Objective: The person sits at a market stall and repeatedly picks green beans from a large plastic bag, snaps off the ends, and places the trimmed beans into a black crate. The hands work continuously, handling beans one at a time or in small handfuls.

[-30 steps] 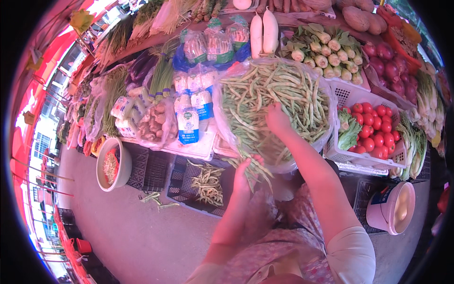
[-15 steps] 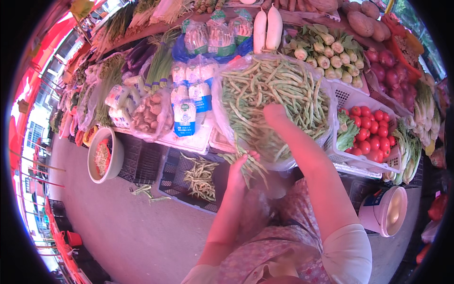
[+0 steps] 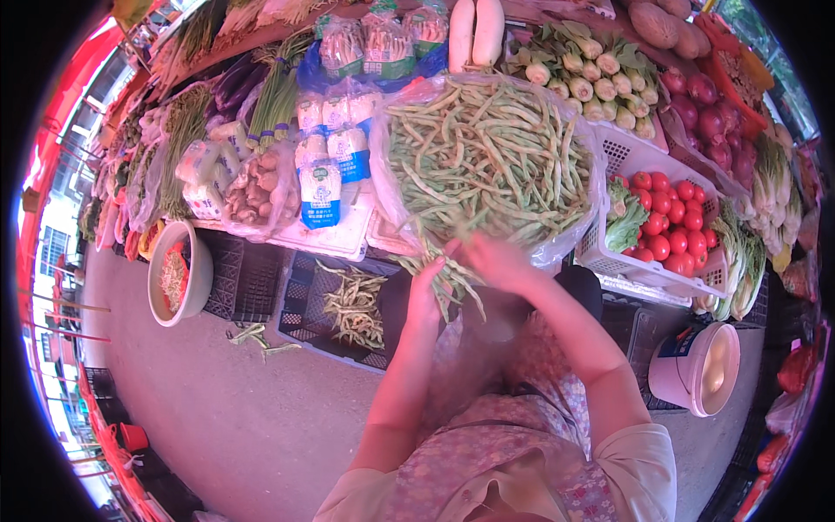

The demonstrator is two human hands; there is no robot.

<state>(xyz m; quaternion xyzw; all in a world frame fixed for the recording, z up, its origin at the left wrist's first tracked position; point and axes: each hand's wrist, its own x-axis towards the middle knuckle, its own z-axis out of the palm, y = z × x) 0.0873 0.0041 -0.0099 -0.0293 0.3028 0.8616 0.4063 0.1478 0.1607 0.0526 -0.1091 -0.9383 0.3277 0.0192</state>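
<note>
A large heap of green beans (image 3: pixel 491 157) fills a clear plastic bag (image 3: pixel 380 161) on the stall in front of me. My left hand (image 3: pixel 425 289) is closed round a small bunch of green beans (image 3: pixel 451 284) at the bag's near edge, their ends sticking out to the right. Close beside that bunch is my right hand (image 3: pixel 497 263), fingers curled and blurred by motion. A pale green smear at its fingertips looks like a bean; how many it holds I cannot make out.
Below the stall, a dark crate (image 3: pixel 294 306) holds more beans (image 3: pixel 355 304). Loose beans (image 3: pixel 257 339) lie on the floor near a pale tub (image 3: pixel 202 277). Right of the heap stands a white basket (image 3: pixel 622 148) with tomatoes (image 3: pixel 674 222); a white bucket (image 3: pixel 683 374) is below. Packaged mushrooms (image 3: pixel 320 193) are left.
My right hand has come out of the bean heap, back toward me and left, to the bunch in my left hand. My left hand still grips its beans. The whole view has shifted slightly.
</note>
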